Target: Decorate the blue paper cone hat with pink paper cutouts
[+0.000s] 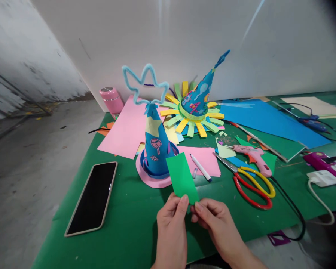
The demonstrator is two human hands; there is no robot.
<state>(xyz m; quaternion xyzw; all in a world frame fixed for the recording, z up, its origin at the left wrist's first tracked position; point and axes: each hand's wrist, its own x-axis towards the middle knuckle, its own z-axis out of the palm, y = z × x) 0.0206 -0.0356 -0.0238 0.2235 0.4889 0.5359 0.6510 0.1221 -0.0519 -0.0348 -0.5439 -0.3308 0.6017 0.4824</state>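
A small rectangle of green paper [182, 175] is held up by its lower edge between both hands. My left hand [172, 218] pinches its near left part, thumb on top. At the near right corner, my right hand [213, 215] grips it between thumb and fingers. Just beyond the paper stands a blue paper cone hat [156, 145] with a pink brim and a light blue pipe-cleaner star [145, 84] on its tip. The green paper covers part of the hat's brim. A white marker [201, 168] lies on pink paper [213, 160] beyond my hands.
A phone [92, 198] lies left. Scissors [253, 186] and a pink glue gun [254, 157] with a black cord lie right, near paper scraps. Behind stand a second cone hat [198, 99] with yellow-green strips and a pink bottle [112, 101]. Blue sheets [271, 119] lie back right.
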